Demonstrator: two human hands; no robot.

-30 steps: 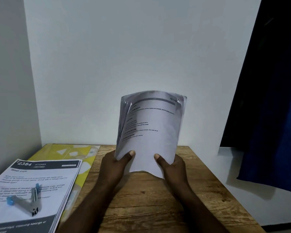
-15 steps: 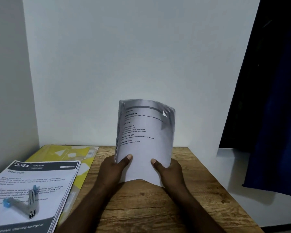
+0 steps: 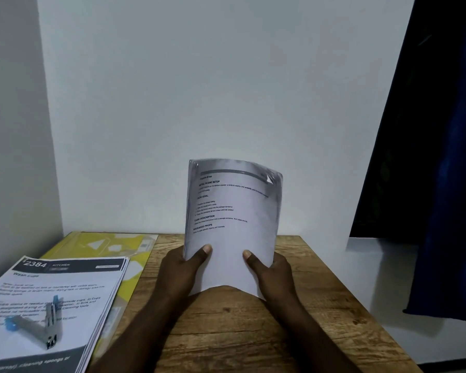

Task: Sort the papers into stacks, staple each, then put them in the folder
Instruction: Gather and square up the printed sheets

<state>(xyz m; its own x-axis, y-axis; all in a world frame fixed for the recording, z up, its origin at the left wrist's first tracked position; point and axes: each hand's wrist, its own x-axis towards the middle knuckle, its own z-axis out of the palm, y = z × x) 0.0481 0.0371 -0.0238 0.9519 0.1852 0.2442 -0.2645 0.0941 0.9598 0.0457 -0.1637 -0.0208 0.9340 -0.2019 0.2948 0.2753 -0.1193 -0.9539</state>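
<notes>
The sheaf of papers (image 3: 234, 224) stands upright over the middle of the wooden table (image 3: 253, 332), lower than a second ago, and its top edges, fanned apart then, now sit nearly flush. The left hand (image 3: 183, 270) and right hand (image 3: 272, 273) clamp its lower corners, thumbs on the front page. That page reads "INITIAL SCENE SETUP", "TASK GOAL", "TASK DESCRIPTION", "REQUIRED PROPS". At eight o'clock lies a flat stack (image 3: 65, 286) headed "2384 KITCHEN" and "Wash cups", with a stapler (image 3: 38, 324) on it. A yellow folder (image 3: 113, 246) lies under that stack, at ten o'clock.
</notes>
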